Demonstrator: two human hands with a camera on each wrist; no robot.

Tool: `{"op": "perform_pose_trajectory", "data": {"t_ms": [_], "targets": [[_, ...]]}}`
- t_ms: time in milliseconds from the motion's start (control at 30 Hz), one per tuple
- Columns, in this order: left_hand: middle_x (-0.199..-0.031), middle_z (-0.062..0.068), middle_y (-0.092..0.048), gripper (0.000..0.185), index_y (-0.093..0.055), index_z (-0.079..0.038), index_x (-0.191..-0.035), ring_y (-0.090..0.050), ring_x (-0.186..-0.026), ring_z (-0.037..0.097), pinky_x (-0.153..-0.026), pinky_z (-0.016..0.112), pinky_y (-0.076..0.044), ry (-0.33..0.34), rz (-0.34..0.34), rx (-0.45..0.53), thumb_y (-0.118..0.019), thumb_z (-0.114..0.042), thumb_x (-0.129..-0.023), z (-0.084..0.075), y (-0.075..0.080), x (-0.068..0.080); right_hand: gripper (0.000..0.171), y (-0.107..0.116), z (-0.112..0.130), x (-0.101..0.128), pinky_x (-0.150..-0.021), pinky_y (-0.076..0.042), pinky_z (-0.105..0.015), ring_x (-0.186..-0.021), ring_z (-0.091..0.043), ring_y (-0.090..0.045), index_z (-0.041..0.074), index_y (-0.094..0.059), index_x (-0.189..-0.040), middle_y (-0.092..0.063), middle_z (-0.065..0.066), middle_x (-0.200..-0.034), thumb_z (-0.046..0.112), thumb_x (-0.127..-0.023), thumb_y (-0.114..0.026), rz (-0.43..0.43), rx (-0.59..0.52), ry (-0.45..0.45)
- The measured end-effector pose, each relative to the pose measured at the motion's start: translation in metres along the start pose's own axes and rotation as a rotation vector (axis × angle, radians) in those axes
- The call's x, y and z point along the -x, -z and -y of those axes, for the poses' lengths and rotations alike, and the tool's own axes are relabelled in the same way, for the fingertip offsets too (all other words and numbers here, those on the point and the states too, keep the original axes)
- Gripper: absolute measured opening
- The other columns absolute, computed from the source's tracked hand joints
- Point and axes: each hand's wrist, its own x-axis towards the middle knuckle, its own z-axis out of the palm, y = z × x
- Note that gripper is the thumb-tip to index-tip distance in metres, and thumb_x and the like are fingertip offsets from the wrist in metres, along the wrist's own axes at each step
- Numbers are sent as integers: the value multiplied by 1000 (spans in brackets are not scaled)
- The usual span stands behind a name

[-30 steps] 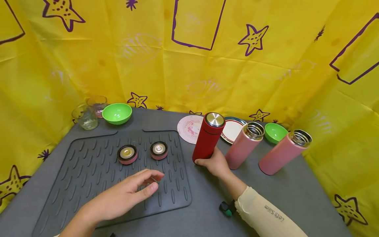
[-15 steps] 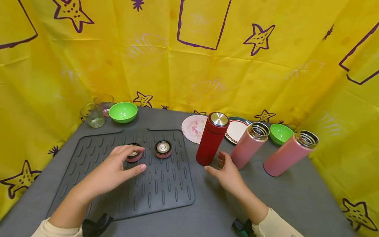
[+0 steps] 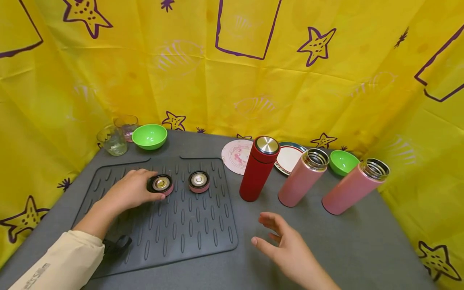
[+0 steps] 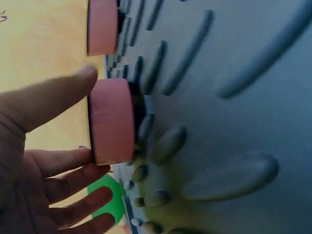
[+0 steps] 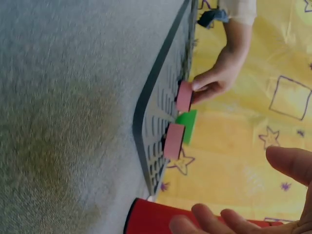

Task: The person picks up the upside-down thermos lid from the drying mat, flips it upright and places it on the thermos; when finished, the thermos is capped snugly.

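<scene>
On the dark drying mat (image 3: 192, 225), my left hand (image 3: 130, 189) pinches a pink bottle lid (image 3: 168, 189) by its rim, thumb on one side and fingertips on the other. The lid lies with its black-and-metal inside facing up. To its right, a second pink lid (image 3: 199, 186) rests the same way up. My right hand (image 3: 288, 249) hovers over the table with relaxed fingers, holding nothing. Just beyond it stands a red thermos (image 3: 256, 177) with a silver-topped lid on. Two pink thermos bottles (image 3: 299, 183) with bare metal mouths stand to the right of the red one.
Behind the bottles lie a pink round plate (image 3: 235, 157) and a dark-rimmed white plate (image 3: 288, 159). One green bowl (image 3: 342, 163) sits at back right, another green bowl (image 3: 149, 137) at back left beside two clear glasses (image 3: 114, 143). Yellow cloth (image 3: 232, 88) encloses the table.
My right hand has let go of the red thermos and drawn back toward me. My left hand has moved forward and left to the nearer-left pink lid and taken hold of it.
</scene>
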Motion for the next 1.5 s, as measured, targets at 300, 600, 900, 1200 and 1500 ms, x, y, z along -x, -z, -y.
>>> {"op": "perform_pose_trajectory", "data": {"t_ms": [300, 600, 900, 1200, 1500], "targets": [[-123, 26, -58, 78, -61, 2, -128, -48, -115, 46, -87, 63, -41, 30, -24, 1, -82, -49, -73, 1, 0, -5, 55, -4, -3, -1, -98, -46, -43, -121, -23, -54, 11, -55, -130, -60, -4, -128, 34, -84, -78, 65, 42, 4], [-107, 13, -62, 72, -65, -4, -116, -54, -99, 33, -76, 55, -47, -21, -163, 19, -84, -49, -64, -29, 9, 14, 54, -5, -3, -4, -98, -45, -44, -119, -20, -55, 10, -56, -129, -61, -4, -128, 35, -86, -76, 87, 49, 40], [-104, -7, -59, 63, -64, -14, -109, -52, -97, 13, -79, 36, -49, -387, -311, 50, -87, -44, -58, -125, 22, 53, 41, -15, 14, -12, -92, -49, -34, -108, -18, -61, 10, -60, -125, -66, -1, -115, 35, -93, -67, 140, -91, 87], [-106, -11, -57, 60, -62, -15, -108, -49, -100, 8, -86, 30, -47, -596, -331, 112, -87, -35, -58, -172, 10, 79, 31, -33, 35, -16, -82, -53, -32, -87, -19, -67, -5, -60, -115, -69, -10, -99, 19, -96, -63, 322, -380, 105], [-110, -12, -54, 62, -60, -16, -112, -48, -99, 7, -86, 29, -47, -613, -322, 139, -88, -30, -58, -179, 7, 83, 26, -35, 33, -14, -74, -54, -29, -78, -13, -66, -10, -61, -106, -69, -12, -90, 12, -93, -65, 293, -468, 126]]}}
